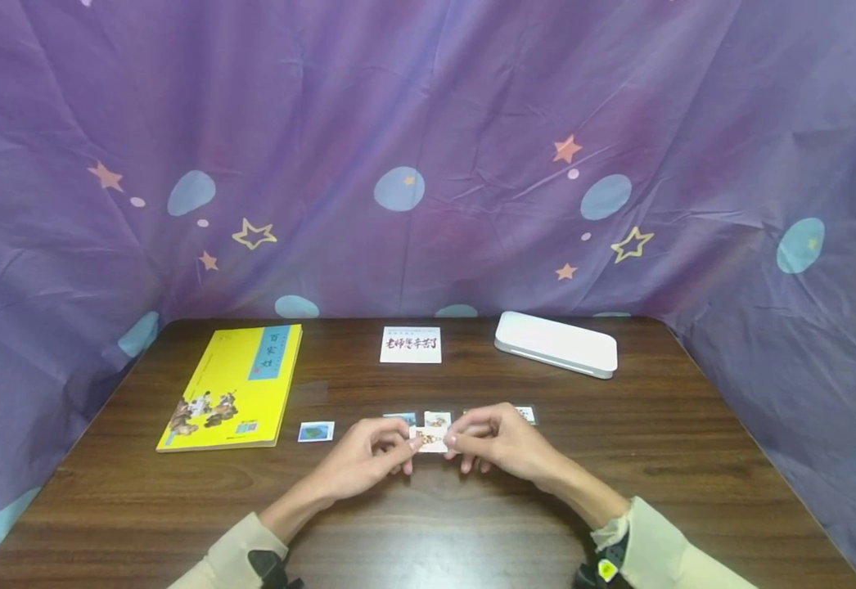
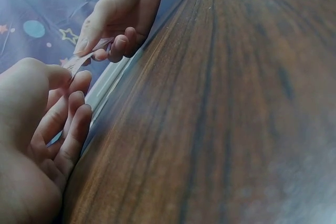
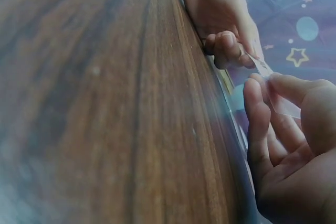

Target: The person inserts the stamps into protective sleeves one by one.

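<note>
Over the middle of the table, both hands hold one small white-bordered stamp (image 1: 430, 440) with a brownish picture. My left hand (image 1: 371, 454) pinches its left end between thumb and fingers. At the other end the thumb and fingers of my right hand (image 1: 505, 442) pinch it. From the right wrist view, a thin clear sleeve (image 3: 286, 107) shows around or against the stamp. Just behind the hands lie a stamp with a pale picture (image 1: 438, 419) and a bluish one (image 1: 403, 417), both partly covered. Another stamp (image 1: 526, 414) peeks out behind the right hand.
A blue and green stamp (image 1: 315, 431) lies left of the hands, beside a yellow book (image 1: 240, 401). Farther back are a white card with handwriting-style characters (image 1: 411, 345) and a white flat case (image 1: 556, 343). A purple curtain (image 1: 428, 164) hangs behind the wooden table (image 1: 428, 523).
</note>
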Demonstrator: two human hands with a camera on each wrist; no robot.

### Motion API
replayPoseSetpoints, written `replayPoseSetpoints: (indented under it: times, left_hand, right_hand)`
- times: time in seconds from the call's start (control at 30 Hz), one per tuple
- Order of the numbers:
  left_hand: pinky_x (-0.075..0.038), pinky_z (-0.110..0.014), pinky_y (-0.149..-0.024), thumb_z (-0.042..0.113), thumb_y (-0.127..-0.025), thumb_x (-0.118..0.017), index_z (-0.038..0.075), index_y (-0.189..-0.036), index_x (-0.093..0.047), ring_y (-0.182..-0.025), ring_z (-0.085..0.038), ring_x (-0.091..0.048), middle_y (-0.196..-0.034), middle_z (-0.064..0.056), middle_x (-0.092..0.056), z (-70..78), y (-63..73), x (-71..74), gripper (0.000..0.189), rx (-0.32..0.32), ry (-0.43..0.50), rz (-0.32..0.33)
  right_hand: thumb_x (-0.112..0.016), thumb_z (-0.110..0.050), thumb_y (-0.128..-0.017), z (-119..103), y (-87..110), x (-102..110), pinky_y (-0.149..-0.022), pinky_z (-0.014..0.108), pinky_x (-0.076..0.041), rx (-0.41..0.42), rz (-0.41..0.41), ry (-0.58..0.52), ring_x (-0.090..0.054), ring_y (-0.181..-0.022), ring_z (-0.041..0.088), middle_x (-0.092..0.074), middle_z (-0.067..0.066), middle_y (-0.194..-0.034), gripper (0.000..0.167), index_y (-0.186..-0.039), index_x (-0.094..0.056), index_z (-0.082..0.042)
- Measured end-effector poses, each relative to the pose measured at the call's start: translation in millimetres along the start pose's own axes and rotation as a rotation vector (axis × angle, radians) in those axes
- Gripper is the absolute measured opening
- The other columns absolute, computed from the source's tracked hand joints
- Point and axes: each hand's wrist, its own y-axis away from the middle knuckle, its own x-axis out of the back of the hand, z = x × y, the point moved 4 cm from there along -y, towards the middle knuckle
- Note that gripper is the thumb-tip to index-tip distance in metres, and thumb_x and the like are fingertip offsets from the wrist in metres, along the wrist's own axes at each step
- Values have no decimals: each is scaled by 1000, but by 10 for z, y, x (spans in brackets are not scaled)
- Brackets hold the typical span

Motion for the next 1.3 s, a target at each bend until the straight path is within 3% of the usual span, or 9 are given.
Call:
replayPoseSetpoints:
  times: [0.47, 0.7, 1.3]
  left_hand:
    - [-52, -20, -66, 32, -107, -70, 9, -100, -74, -73, -13, -66, -88, -8, -79, 5, 8, -13, 24, -18, -7, -16]
    - [-52, -20, -66, 30, -106, -70, 10, -100, -74, -72, -11, -65, -87, -7, -79, 0, -4, -20, 21, -32, -19, -19]
    - [-54, -21, -66, 30, -107, -69, 9, -99, -73, -73, -12, -66, -88, -8, -78, -7, 1, -17, 23, -38, -7, -19]
  right_hand:
    - [-73, -26, -105, -51, -3, -108, -65, 35, -65, 10, -61, -5, -81, -79, 27, -85, 9, -103, 20, -113, -75, -8]
    - [-74, -25, -104, -53, 0, -91, -63, 30, -63, 10, -47, 11, -80, -77, 26, -85, 8, -101, 19, -111, -76, -8]
    - [-73, -26, -105, -42, 9, -104, -65, 34, -65, -6, -28, -10, -81, -79, 27, -85, 11, -100, 21, -115, -74, -8]
